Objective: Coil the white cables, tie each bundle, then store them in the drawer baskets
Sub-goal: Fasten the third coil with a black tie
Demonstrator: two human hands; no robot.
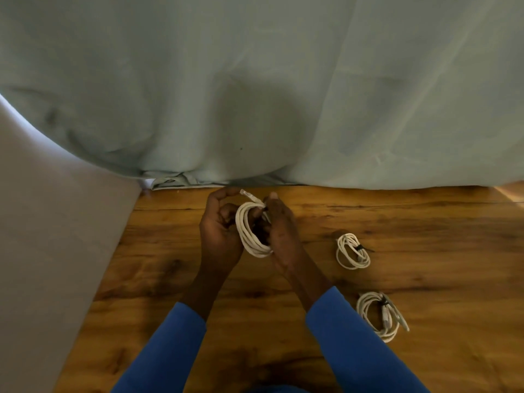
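A coiled white cable (251,234) is held upright between both hands above the wooden floor (425,222). My left hand (219,231) curls around its left side. My right hand (283,231) grips the right side, with fingers at a dark tie near the top of the coil. The cable's plug end sticks out above the coil. Two more white coils lie on the floor to the right, each bound with a dark tie: one (353,251) further away, one (381,314) nearer me.
A pale green sheet (255,95) hangs down across the whole far side to the floor. A grey upholstered surface (56,251) fills the left. No drawer or basket is in view.
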